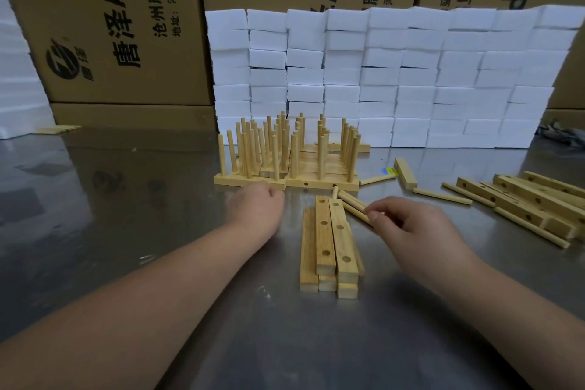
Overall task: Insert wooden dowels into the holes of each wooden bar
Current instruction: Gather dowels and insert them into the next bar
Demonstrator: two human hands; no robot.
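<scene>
wooden bars and dowels in work on a steel table [126, 199]
right hand [411, 225] is pinching loose dowels [353, 205] between thumb and fingertips, just right of the stack of drilled bars [329, 237] lying at centre; left hand [256, 204] is resting curled against the doweled bars [285, 155], its grasp impossible to tell.
</scene>
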